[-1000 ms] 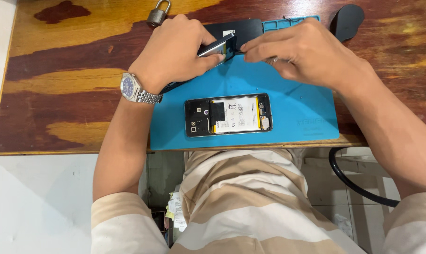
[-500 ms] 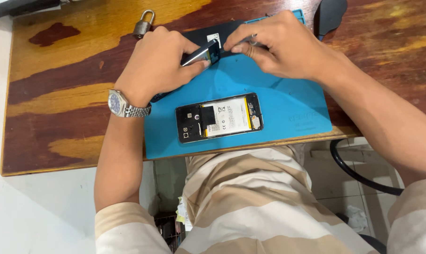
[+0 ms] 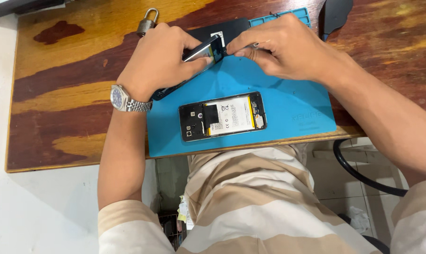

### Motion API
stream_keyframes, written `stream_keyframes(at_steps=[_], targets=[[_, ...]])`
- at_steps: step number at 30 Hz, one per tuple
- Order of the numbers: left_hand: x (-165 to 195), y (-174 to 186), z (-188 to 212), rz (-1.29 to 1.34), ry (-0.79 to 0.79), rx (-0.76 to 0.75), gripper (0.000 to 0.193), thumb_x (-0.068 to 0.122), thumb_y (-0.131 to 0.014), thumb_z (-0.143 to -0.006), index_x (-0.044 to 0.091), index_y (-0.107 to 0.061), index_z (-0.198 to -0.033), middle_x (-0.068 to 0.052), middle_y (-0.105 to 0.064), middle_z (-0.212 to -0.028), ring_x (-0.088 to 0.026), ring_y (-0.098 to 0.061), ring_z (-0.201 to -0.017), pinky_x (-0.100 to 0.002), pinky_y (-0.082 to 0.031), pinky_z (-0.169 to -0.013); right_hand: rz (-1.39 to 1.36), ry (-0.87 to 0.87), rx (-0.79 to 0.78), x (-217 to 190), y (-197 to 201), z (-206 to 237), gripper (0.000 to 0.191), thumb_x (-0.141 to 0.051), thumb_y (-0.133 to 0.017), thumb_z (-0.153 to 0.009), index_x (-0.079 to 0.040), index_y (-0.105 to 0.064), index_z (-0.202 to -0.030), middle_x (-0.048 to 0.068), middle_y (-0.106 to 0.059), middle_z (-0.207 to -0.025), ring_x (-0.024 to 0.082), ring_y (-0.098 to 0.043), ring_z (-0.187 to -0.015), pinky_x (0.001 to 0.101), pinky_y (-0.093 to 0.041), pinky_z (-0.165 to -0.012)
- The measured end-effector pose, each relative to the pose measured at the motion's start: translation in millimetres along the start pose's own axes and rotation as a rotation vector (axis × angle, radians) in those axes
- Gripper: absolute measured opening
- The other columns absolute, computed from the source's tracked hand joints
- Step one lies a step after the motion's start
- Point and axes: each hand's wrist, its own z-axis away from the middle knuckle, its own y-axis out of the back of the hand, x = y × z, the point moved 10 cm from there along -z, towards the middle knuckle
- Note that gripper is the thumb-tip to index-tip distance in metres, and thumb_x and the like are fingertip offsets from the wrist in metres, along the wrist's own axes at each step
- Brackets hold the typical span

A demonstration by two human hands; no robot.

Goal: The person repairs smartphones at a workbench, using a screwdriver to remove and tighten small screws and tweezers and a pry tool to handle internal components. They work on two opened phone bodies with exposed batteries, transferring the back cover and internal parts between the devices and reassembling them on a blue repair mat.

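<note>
My left hand (image 3: 159, 61), with a metal wristwatch (image 3: 123, 99) on the wrist, grips a thin dark phone cover panel (image 3: 204, 51) tilted on its edge over the blue work mat (image 3: 288, 108). My right hand (image 3: 281, 47) pinches a small slim tool against the top end of that panel. An opened phone body (image 3: 222, 116) lies flat on the mat near the front edge, with its white battery and black circuit parts showing. It lies apart from both hands.
A wooden table (image 3: 67, 84) carries the mat. A metal padlock (image 3: 148, 21) stands at the back left, a black flat object (image 3: 335, 14) at the back right. A black cable (image 3: 358, 174) hangs below the table's front edge by my striped shirt.
The camera has drifted, so the scene sits lower and further right in view. Both hands stay on the panel; my left hand has tilted it more upright.
</note>
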Motion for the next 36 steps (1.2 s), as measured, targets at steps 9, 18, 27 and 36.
stream_keyframes(at_steps=[9,18,27,36], targets=[[-5,-4,0,0.009,-0.015,0.001,0.023,0.032,-0.08,-0.089,0.009,-0.081,-0.084,-0.015,-0.062,-0.057,-0.028,-0.06,-0.048,-0.039,-0.047,-0.051,0.029,0.014,-0.007,-1,1,1,0.019,0.002,-0.075,-0.099,-0.005,-0.074,-0.117,0.012,-0.076,-0.105,0.025,-0.073,-0.085,0.0339,-0.056,-0.07],[-12,-6,-2,0.088,0.007,-0.013,0.02,0.031,-0.082,-0.089,0.012,-0.082,-0.09,-0.013,-0.063,-0.059,-0.024,-0.057,-0.046,-0.036,-0.045,-0.049,0.121,0.087,-0.068,-7,-5,2,0.027,0.012,-0.071,-0.084,-0.001,-0.076,-0.107,0.011,-0.079,-0.114,0.027,-0.075,-0.091,0.0336,-0.059,-0.072],[-14,-6,-1,0.098,0.017,-0.014,0.02,0.032,-0.082,-0.09,0.012,-0.083,-0.09,-0.013,-0.063,-0.059,-0.024,-0.056,-0.045,-0.036,-0.044,-0.049,0.029,0.057,-0.032,0,-2,5,0.025,0.011,-0.068,-0.093,-0.001,-0.075,-0.113,0.011,-0.077,-0.119,0.025,-0.076,-0.104,0.0318,-0.062,-0.086],[-19,-9,-1,0.093,0.021,-0.009,0.021,0.031,-0.081,-0.09,0.01,-0.081,-0.087,-0.014,-0.062,-0.058,-0.025,-0.057,-0.046,-0.037,-0.044,-0.049,0.17,0.041,-0.159,-2,-10,4,0.039,0.012,-0.071,-0.072,-0.002,-0.078,-0.108,0.013,-0.079,-0.117,0.029,-0.075,-0.086,0.0364,-0.059,-0.068]])
